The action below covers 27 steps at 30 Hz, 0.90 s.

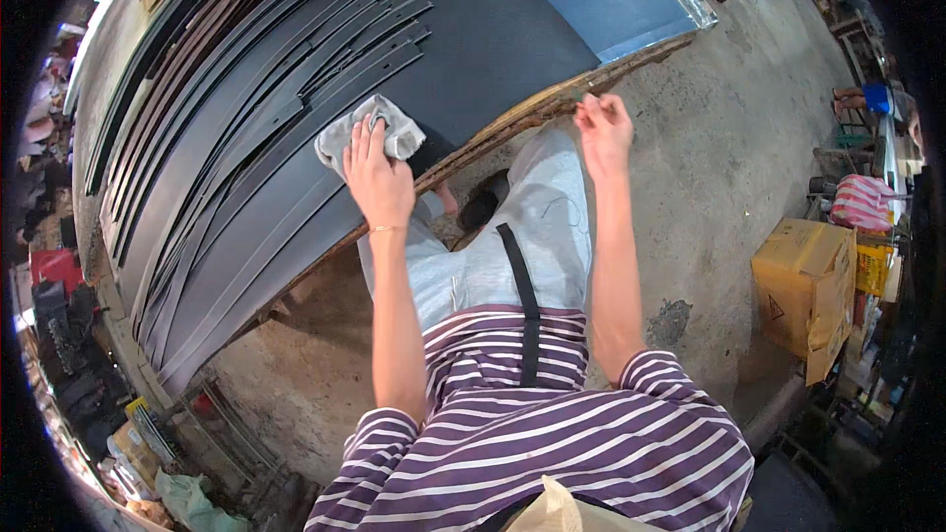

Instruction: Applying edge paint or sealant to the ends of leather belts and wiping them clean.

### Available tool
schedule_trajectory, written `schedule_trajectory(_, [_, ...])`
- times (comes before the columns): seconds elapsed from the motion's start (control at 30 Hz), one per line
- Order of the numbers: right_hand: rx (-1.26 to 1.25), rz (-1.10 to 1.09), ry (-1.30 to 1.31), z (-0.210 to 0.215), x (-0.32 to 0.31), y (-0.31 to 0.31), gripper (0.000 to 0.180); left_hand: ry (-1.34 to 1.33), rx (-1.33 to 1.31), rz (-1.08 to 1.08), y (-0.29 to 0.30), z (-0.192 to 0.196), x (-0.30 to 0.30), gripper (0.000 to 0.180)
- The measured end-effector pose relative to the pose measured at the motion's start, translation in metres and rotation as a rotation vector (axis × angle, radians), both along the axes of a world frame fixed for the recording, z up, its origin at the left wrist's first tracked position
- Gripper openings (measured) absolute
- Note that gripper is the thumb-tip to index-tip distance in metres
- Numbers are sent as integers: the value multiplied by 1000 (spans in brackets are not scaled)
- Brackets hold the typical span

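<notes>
My left hand [378, 182] presses a crumpled light grey cloth [333, 143] onto the dark tabletop [473, 69], its fingers bent over the folds. Long thin dark strips [251, 118] lie in curving rows on the tabletop, several of them ending just beyond the cloth. My right hand [604, 133] is raised off the table's near edge, over the floor side. Its fingers are curled together at the tips; whatever they may pinch is too small to make out.
A blue sheet with a shiny silver edge [631, 0] covers the table's far right part. The table's near edge is rough bare wood [512, 116]. On the concrete floor at the right stands a cardboard box [803, 281], near a red-and-white striped bundle [862, 202]. Clutter lines the left side.
</notes>
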State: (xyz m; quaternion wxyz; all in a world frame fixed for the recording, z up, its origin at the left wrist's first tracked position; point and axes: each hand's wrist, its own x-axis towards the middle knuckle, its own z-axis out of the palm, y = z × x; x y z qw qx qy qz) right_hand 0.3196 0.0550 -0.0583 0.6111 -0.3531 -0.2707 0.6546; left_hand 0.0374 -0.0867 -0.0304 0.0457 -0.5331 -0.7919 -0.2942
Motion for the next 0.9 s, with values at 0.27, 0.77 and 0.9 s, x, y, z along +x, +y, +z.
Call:
schedule_trajectory(0.27, [-24, -163, 186, -46, 105, -61, 27, -108, 207, -384, 137, -5, 166, 58])
schedule_trajectory(0.77, [-126, -11, 284, -50, 159, -124, 21, 23, 286, -76, 117, 24, 33, 63])
schedule_trajectory(0.9, [-145, -95, -25, -24, 94, -86, 22, -219, 275, 37, 20, 33, -7, 68])
